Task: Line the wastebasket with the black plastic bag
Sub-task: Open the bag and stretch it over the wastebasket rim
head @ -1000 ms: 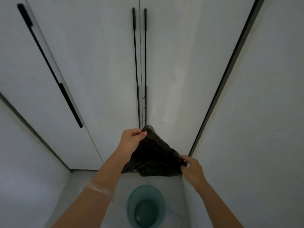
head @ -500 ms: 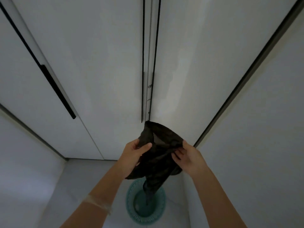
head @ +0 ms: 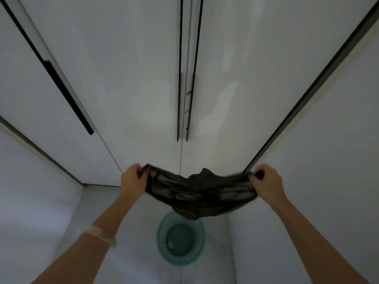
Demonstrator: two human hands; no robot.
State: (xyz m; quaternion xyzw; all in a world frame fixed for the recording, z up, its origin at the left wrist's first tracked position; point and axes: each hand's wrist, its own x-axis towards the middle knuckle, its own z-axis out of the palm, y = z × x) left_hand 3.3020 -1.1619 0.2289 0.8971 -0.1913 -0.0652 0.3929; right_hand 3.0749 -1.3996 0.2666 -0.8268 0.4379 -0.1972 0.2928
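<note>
Hanging between both hands, the black plastic bag stretches wide, its bottom drooping toward 6 o'clock just above the green wastebasket. The left hand and right hand each have a tight grip on one bag edge. The wastebasket stands on the pale floor by white cabinet doors.
</note>
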